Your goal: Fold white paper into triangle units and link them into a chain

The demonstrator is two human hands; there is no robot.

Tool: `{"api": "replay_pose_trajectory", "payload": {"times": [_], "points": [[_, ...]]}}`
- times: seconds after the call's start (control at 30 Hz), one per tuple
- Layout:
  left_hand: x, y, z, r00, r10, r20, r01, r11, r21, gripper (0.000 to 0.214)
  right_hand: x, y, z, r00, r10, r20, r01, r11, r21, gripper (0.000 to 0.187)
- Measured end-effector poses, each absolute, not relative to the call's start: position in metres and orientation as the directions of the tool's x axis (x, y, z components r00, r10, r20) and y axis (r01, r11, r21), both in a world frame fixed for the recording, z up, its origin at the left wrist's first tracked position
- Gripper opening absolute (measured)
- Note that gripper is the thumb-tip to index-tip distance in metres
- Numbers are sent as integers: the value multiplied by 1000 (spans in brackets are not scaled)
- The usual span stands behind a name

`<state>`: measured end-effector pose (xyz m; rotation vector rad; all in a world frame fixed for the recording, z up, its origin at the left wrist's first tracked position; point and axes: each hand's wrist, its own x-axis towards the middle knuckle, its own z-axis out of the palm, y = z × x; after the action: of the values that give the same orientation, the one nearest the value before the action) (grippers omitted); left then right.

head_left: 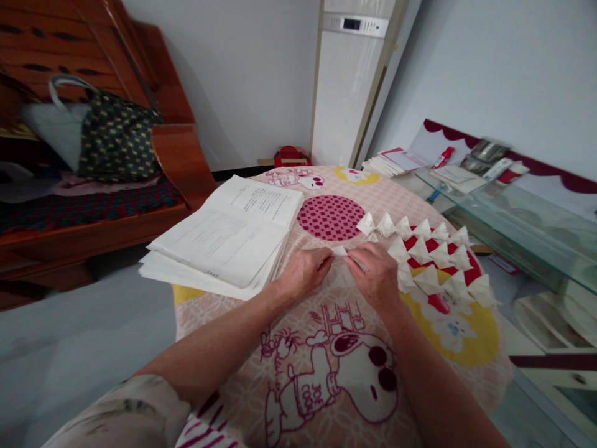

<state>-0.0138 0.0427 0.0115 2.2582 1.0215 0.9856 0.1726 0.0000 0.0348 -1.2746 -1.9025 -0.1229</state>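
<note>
Between my two hands is a small piece of folded white paper [339,251], mostly hidden by fingers. My left hand [305,271] is closed with its fingertips pinching the paper's left side. On the other side, the fingers and thumb of my right hand [373,274] close on the same piece. Several folded paper shapes [420,250] with pointed tops stand in rows just right of my right hand. An open stack of printed paper [224,233], like a thick book, lies left of my left hand.
A patterned cloth [326,386] covers the round table. To the right stands a glass shelf [522,230] holding small items and papers. A wooden bench [186,162] with a dark patterned bag [116,137] is at left. Behind stands a tall white cabinet-like unit [345,87].
</note>
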Motion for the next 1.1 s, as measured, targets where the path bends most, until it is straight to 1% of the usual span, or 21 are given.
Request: {"api": "replay_pose_trajectory", "payload": {"times": [0.07, 0.1, 0.17, 0.27, 0.3, 0.37, 0.43, 0.5, 0.57, 0.7, 0.87, 0.97, 1.1], "points": [[-13, 43, 10, 473, 779, 412, 444, -615, 652, 19, 171, -1, 35, -145, 748, 648, 769, 497, -402, 20], [-13, 42, 10, 482, 776, 408, 445, -618, 648, 18, 170, -2, 35, -133, 766, 629, 740, 499, -451, 19], [-14, 42, 11, 505, 764, 401, 442, -628, 640, 18, 168, -3, 35, -82, 814, 574, 648, 481, -590, 16], [-15, 40, 16, 548, 737, 395, 377, -640, 670, 26, 167, -4, 37, 27, 913, 408, 405, 363, -839, 16], [-16, 39, 18, 549, 736, 396, 336, -628, 702, 29, 168, -4, 38, 41, 941, 336, 310, 307, -900, 17], [-18, 37, 25, 507, 767, 393, 242, -564, 790, 36, 169, -4, 41, 25, 976, 218, 142, 212, -967, 19], [-20, 37, 30, 447, 819, 361, 163, -471, 867, 41, 171, -4, 42, -30, 988, 150, 23, 150, -988, 20], [-21, 37, 34, 436, 843, 316, 104, -396, 912, 46, 173, -3, 43, -96, 990, 103, -51, 98, -994, 22], [-21, 38, 35, 488, 831, 266, 51, -331, 942, 48, 172, -3, 42, -143, 987, 67, -85, 55, -995, 24], [-19, 40, 31, 626, 757, 187, -74, -180, 981, 46, 171, -4, 42, -173, 985, 29, -110, 10, -994, 28], [-16, 39, 30, 645, 751, 144, -216, -2, 976, 42, 173, -4, 42, -199, 980, 18, -183, -19, -983, 26], [-17, 39, 32, 658, 744, 111, -212, 42, 976, 45, 173, -3, 40, -199, 980, 11, -192, -28, -981, 26], [-16, 38, 32, 660, 746, 91, -156, 18, 988, 50, 171, -2, 37, -207, 978, 13, -173, -23, -985, 26]]}}
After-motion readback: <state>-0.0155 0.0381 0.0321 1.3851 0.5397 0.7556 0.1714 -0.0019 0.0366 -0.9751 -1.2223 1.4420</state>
